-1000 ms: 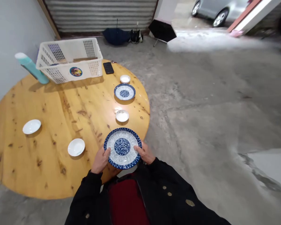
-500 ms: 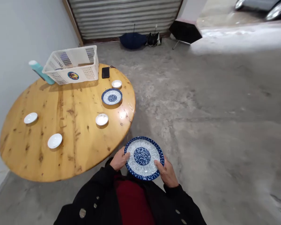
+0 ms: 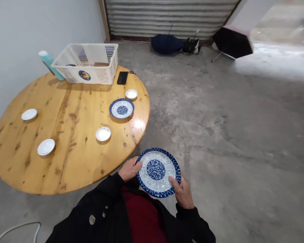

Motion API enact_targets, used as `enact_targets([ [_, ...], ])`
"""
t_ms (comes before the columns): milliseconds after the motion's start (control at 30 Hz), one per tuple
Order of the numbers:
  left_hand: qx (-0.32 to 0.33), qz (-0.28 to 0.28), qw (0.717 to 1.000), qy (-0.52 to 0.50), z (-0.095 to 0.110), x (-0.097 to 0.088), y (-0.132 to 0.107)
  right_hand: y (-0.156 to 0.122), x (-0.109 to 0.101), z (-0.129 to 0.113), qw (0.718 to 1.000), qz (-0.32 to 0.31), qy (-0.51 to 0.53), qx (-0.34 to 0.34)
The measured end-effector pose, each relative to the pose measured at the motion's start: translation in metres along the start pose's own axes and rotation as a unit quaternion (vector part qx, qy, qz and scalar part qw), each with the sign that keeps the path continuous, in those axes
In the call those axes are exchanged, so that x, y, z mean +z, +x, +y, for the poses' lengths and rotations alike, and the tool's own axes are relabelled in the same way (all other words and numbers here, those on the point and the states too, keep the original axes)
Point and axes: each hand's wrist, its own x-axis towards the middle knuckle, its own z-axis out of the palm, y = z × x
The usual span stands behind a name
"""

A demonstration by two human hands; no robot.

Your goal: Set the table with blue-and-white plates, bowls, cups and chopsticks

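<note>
From the head camera we look forward and down, and in front of our chest we grip a blue-and-white porcelain plate (image 3: 158, 172) with both hands. Our left hand (image 3: 129, 169) is closed on the plate's near-left rim, and our right hand (image 3: 182, 193) pinches the lower-right rim with the thumb lying across the patterned face. The plate is beyond the edge of a round pine table (image 3: 71, 162), just beside it and not touching it, with the concrete floor (image 3: 218, 135) below.

On the table lies a matching blue-and-white plate (image 3: 121, 108), with a small white dish (image 3: 131, 94) just beyond it and another small white dish (image 3: 103, 134) nearer us. Two more small white dishes (image 3: 29, 114) (image 3: 46, 147) sit toward the left side. At the far edge are a white plastic basket (image 3: 87, 64), a black phone (image 3: 122, 77) beside it, and a teal bottle (image 3: 49, 60) leaning just behind the basket. Farther off, along a corrugated roller shutter (image 3: 169, 17), are a navy umbrella (image 3: 166, 44) and a pair of dark shoes (image 3: 191, 46), with an open black umbrella (image 3: 231, 42) to their right.
</note>
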Motion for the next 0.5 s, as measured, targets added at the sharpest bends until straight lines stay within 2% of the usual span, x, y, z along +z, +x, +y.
enact_targets([
  [233, -0.055, 0.071, 0.996, -0.017, 0.027, -0.033, 0.063, 0.116, -0.001, -0.048, 0.996, -0.077, -0.047, -0.007],
  [367, -0.09, 0.124, 0.988, -0.015, 0.038, -0.055, 0.088, 0.176, 0.011, -0.079, 0.988, -0.134, -0.067, -0.036],
  [500, -0.103, 0.185, 0.976, -0.049, 0.044, -0.075, 0.105, 0.224, 0.03, -0.107, 0.979, -0.177, -0.071, -0.077],
])
